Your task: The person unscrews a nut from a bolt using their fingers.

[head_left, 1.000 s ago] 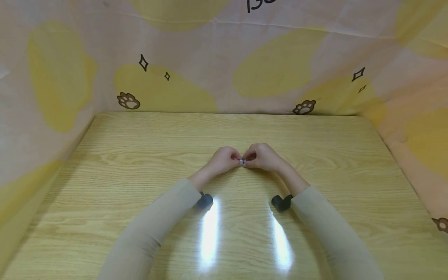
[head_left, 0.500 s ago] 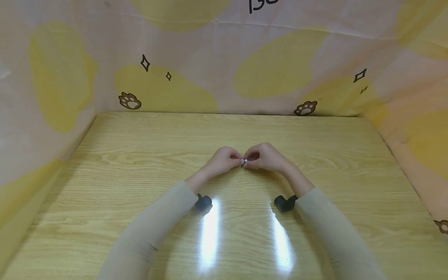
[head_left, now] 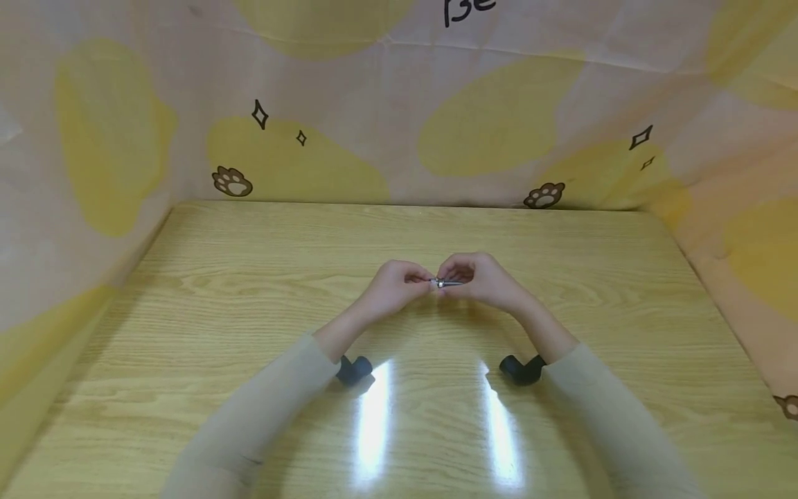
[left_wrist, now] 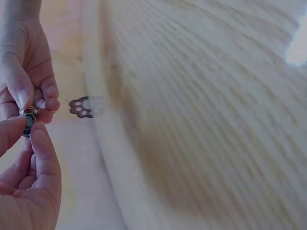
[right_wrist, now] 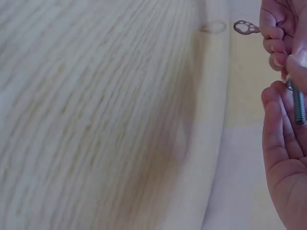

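Since half a second ago the right hand (head_left: 489, 281) has shifted slightly rightward, baring more of the bolt (head_left: 451, 283). The left hand's (head_left: 393, 285) grip is a tight pinch, hiding one end; the right's thumb and fingertips close about the collar, their contact half hidden. The bolt sits above the desk (head_left: 280, 242), toward its far edge; the near edge is cut off.

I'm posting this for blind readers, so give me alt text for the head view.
A person's left hand and right hand hold a small metal bolt between them, over a wood-grain table. Pale sleeves reach in from below, with a dark device near each wrist; yellow-patched cloth hangs behind.
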A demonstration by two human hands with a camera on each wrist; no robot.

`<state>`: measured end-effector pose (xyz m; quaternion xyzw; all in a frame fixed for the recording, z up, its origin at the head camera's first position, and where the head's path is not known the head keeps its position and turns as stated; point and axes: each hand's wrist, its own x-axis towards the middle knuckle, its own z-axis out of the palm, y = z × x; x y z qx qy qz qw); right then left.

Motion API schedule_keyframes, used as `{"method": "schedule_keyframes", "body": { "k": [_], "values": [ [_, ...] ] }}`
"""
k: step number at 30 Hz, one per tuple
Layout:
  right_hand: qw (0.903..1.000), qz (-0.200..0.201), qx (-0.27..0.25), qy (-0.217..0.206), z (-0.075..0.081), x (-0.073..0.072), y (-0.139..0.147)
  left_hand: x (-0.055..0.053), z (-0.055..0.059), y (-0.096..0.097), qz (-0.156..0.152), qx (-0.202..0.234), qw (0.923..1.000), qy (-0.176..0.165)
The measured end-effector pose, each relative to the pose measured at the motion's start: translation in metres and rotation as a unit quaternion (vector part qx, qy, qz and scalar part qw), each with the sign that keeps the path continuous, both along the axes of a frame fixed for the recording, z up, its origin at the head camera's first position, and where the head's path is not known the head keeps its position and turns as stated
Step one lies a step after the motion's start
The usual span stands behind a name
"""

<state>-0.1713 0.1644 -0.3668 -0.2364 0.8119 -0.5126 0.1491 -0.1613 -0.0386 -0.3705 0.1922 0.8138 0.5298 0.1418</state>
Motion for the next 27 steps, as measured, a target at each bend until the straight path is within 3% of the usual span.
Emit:
{"method": "schedule_keyframes", "body": {
  "k": [10, 20, 27],
  "values": [
    [0.9922, -0.010, -0.088, -0.088, 0.012, 0.014, -0.001, 0.017, 0.021, -0.008, -0.020, 0.051, 0.9982, -0.024],
    [0.9850, -0.025, -0.135, -0.104, 0.022, 0.024, -0.005, 0.026, 0.025, -0.010, 0.012, 0.075, 0.9965, -0.035],
    [0.9846, -0.036, -0.139, -0.099, 0.030, 0.032, -0.009, 0.032, 0.027, -0.012, 0.024, 0.091, 0.9954, -0.018]
  ]
}}
